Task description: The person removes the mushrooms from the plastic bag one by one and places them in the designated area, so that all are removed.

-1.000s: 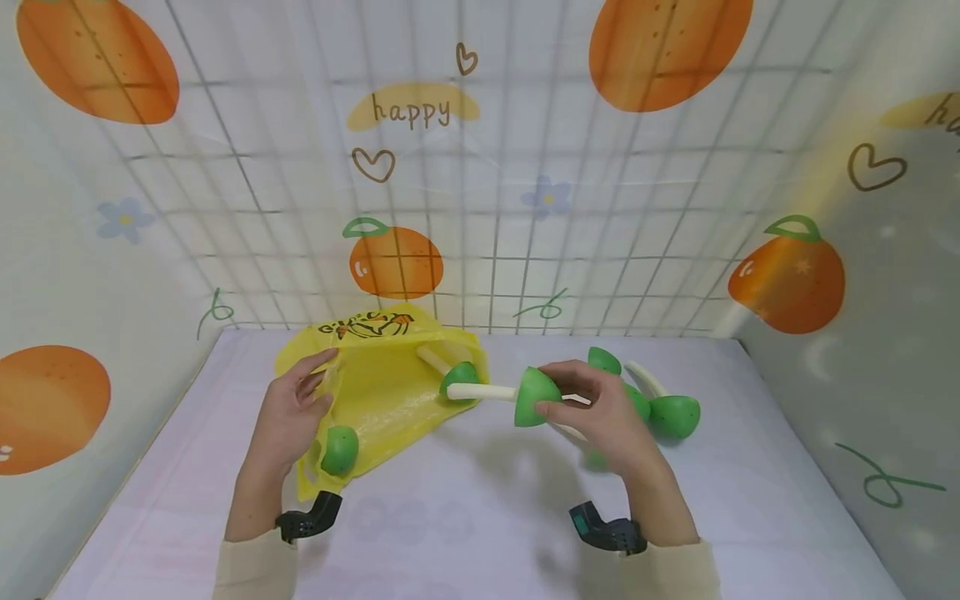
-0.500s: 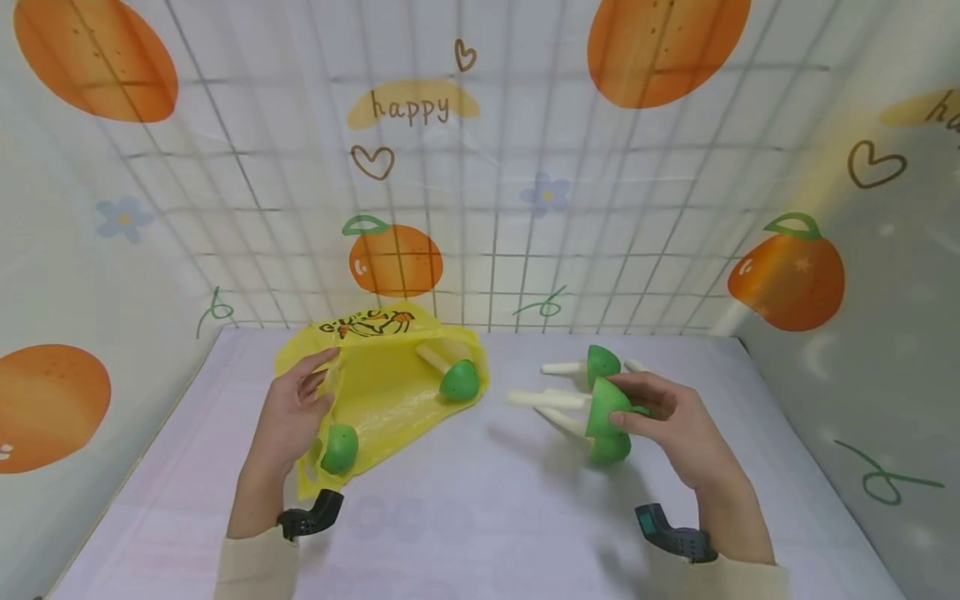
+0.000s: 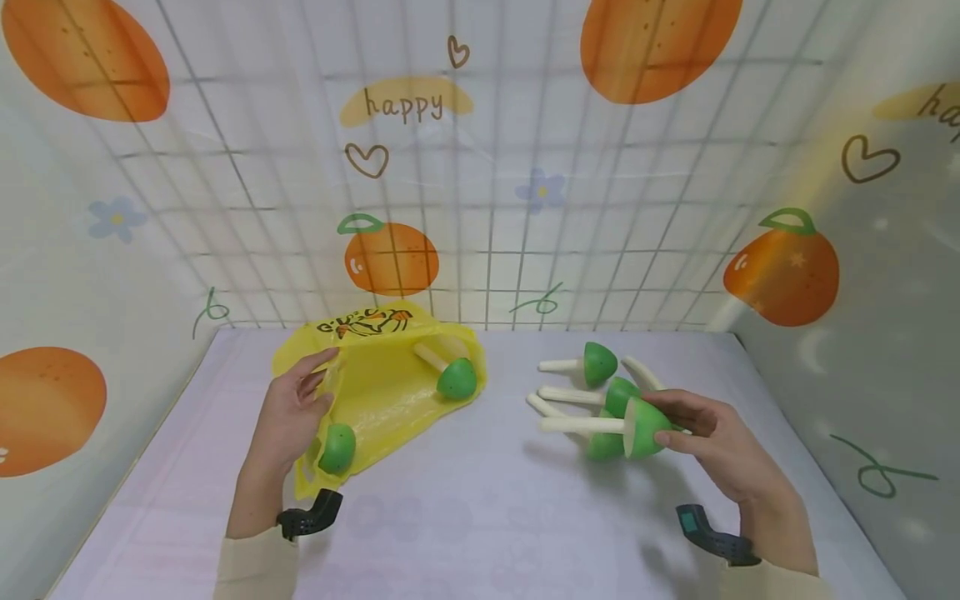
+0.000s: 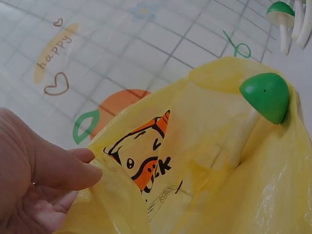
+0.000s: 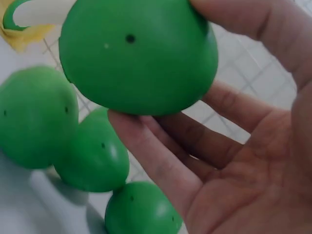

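In the head view my right hand (image 3: 723, 442) grips the green cap of a toy mushroom (image 3: 647, 429), its white stem pointing left. The right wrist view shows thumb and fingers around that cap (image 5: 139, 53). Just below and behind it lie several more mushrooms (image 3: 600, 364); one cap is hidden by my hand. My left hand (image 3: 292, 417) pinches the edge of a yellow plastic bag (image 3: 386, 404), holding its mouth wide. Inside the bag's right side rests one mushroom (image 4: 268, 97). Another green cap (image 3: 337, 450) shows at its front left corner, stem not visible.
A pale tabletop (image 3: 465, 533) lies under everything. Behind it rises a white printed curtain (image 3: 480, 192) over a wire grid, with similar cloth at both sides. Each wrist wears a black device (image 3: 716, 537).
My right hand has carried the mushroom rightward from beside the bag's opening to just over the group on the right. The left hand and bag have stayed nearly in place.
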Tool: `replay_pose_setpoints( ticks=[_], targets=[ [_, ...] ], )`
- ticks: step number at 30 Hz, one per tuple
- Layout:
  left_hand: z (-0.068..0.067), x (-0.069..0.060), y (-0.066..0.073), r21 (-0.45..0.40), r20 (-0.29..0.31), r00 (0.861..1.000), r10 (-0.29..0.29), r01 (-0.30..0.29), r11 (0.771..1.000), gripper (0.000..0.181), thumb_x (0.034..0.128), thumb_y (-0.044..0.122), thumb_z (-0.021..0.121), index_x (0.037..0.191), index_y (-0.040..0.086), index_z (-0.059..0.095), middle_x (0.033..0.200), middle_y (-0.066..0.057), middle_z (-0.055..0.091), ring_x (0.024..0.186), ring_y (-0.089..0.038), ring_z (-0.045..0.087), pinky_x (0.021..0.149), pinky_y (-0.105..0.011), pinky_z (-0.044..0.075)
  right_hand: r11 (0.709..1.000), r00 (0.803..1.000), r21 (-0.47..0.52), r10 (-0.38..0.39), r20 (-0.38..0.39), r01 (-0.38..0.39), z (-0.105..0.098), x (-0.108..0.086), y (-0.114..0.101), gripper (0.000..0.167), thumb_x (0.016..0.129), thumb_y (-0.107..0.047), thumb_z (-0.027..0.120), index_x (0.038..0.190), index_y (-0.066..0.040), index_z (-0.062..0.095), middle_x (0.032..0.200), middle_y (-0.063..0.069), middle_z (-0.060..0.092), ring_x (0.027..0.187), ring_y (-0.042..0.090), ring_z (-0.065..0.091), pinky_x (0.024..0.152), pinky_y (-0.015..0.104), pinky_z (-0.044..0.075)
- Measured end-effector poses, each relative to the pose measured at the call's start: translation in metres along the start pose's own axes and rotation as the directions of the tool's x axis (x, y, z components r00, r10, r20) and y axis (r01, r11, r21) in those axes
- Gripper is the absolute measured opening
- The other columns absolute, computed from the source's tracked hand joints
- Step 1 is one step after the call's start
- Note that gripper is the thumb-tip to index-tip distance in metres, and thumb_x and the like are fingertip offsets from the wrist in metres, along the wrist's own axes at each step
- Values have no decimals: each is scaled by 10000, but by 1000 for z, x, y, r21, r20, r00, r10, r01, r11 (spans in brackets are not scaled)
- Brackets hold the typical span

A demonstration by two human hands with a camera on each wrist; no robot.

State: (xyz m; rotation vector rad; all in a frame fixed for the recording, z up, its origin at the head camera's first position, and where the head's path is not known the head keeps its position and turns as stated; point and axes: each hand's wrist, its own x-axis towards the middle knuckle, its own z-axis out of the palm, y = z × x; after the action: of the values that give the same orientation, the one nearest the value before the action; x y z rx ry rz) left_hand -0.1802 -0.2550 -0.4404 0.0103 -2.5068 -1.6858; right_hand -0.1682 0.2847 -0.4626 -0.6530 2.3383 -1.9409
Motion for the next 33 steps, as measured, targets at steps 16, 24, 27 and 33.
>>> replay_pose_setpoints(
  ticks=[16, 24, 27, 33],
  targets=[
    [-2, -1, 2, -7, -2, 1000, -17, 17, 1000, 619, 1010, -116, 547, 1568, 150, 506, 1597, -64, 447, 1405, -271, 518, 1017, -240, 538, 961, 966, -100, 256, -37, -258, -35, -28, 26, 395, 1002, 9, 654, 1393, 51, 622, 1261, -119, 713, 1106, 73, 644, 873, 174, 508],
    [-2, -1, 2, -36, 1, 1000, -19, 19, 999, 620, 1010, -116, 548, 1566, 157, 508, 1577, -73, 467, 1377, -270, 542, 963, -187, 548, 959, 958, -21, 285, 44, -284, -41, -35, 39, 410, 1024, 40, 588, 1434, 52, 583, 1296, -112, 706, 1138, 62, 635, 893, 186, 529],
    [-3, -1, 2, -37, 1, 1000, -16, 16, 999, 621, 1011, -111, 551, 1565, 164, 509, 1571, -76, 472, 1368, -277, 552, 969, -205, 555, 953, 952, -43, 303, 36, -302, -40, -33, 41, 416, 1029, 8, 604, 1441, 54, 577, 1303, -126, 698, 1154, 35, 616, 893, 167, 513],
    [-3, 0, 1, -62, 8, 1000, -8, 9, 998, 623, 1004, -120, 551, 1564, 152, 508, 1546, -86, 501, 1343, -297, 576, 953, -223, 571, 911, 916, -101, 400, -22, -401, -31, -26, 45, 499, 1022, -103, 669, 1464, 88, 538, 1325, -118, 677, 1176, -14, 559, 1084, 478, 505]
  ],
)
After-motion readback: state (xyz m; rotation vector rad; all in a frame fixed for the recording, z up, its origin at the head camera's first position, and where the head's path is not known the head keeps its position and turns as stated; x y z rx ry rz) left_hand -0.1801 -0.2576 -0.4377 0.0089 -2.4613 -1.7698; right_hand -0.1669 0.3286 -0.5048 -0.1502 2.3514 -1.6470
